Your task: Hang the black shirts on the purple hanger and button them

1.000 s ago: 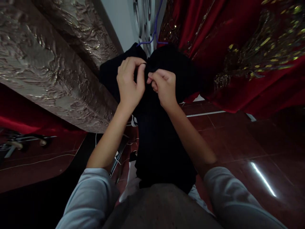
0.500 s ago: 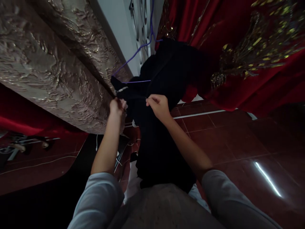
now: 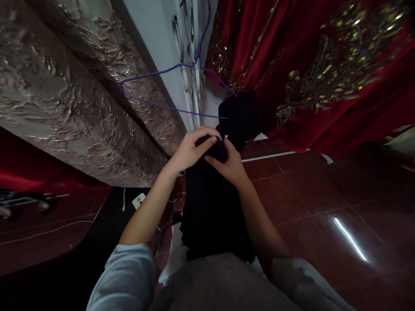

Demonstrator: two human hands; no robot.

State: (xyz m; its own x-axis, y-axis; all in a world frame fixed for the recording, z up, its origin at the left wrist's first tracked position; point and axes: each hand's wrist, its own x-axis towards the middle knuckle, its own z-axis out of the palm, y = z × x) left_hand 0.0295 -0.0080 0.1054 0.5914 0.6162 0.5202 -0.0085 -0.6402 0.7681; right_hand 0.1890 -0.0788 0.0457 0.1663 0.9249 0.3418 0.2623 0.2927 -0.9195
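1. Where both hands meet at mid-frame, a black garment (image 3: pixel 214 203) hangs down toward the person's lap; its upper part is bunched between the two hands, and one end rises past them to the right end of a purple wire hanger (image 3: pixel 168 86).
2. Left hand (image 3: pixel 191 149): fingers curled over the top of the bunched cloth, thumb under, closed in a pinch on the fabric.
3. Right hand (image 3: pixel 231 166): just beside the left and touching it, fingers closed on the same fold from the right side.
4. Hanger: thin wire, hook pointing up toward the white wall (image 3: pixel 152 26). Its left end is bare; its right end disappears into the dark cloth above the hands.
5. Both forearms bare, light grey sleeves (image 3: pixel 126 276) pushed up near the elbows.
6. Left of the garment, a silver embossed fabric (image 3: pixel 65 99) hangs in folds. Right of it, a red cloth with gold embroidery (image 3: pixel 324 73).
7. Floor of dark red glossy tiles (image 3: pixel 324 203) with a streak of reflected light.
8. White phone (image 3: pixel 138 201) lying on the floor near the left forearm, thin white cable (image 3: pixel 48 231) running off toward the left edge.
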